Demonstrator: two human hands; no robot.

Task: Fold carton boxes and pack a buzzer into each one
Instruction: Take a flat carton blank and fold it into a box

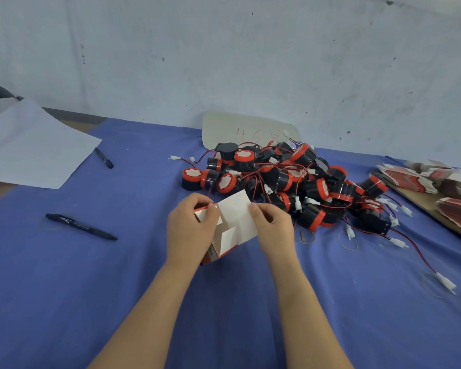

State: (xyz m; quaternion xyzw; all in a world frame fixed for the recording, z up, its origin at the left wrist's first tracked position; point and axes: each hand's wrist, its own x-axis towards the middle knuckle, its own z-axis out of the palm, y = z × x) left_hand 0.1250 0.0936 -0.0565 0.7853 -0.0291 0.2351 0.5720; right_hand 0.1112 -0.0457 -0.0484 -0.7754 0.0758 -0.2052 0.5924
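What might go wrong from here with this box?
1. The left hand and right hand pinch the half-formed carton, its big flap open; the fold may crease crooked.
2. The buzzers lie in a tangled pile just behind; lifting one may drag others along.

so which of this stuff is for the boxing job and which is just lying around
For the job: carton box, gripped by left hand and right hand; buzzer pile; flat carton stack.
Lying about: near pen; far pen; paper sheet; numbered card.
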